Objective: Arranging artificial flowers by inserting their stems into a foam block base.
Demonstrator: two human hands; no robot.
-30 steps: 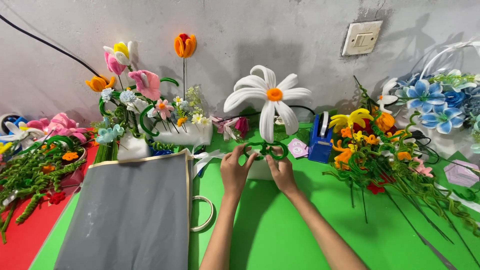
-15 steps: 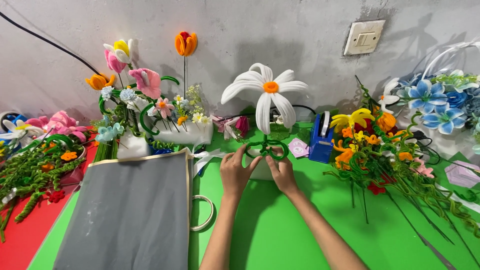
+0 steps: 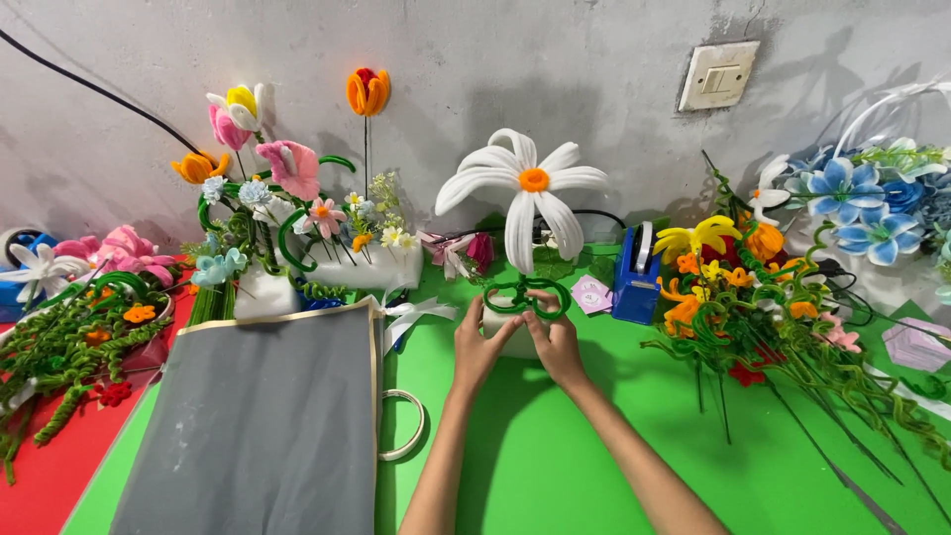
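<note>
On the green counter (image 3: pixel 555 466), left of the hands, a grey bag (image 3: pixel 258 416) is lying flat. The left hand (image 3: pixel 475 342) is cupping the side of a white foam block (image 3: pixel 515 340), fingers curled against it. The right hand (image 3: pixel 555 342) is pinching the green looped leaves (image 3: pixel 525 295) of the white daisy (image 3: pixel 523 188) standing upright in that block, directly above both hands. A blue tape dispenser (image 3: pixel 634 282) is sitting just right.

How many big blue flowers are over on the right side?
2 blue flowers show clearly: one high beside the white basket handle, one lower, nearer the table. Darker blue ones behind may be partly hidden.
</note>
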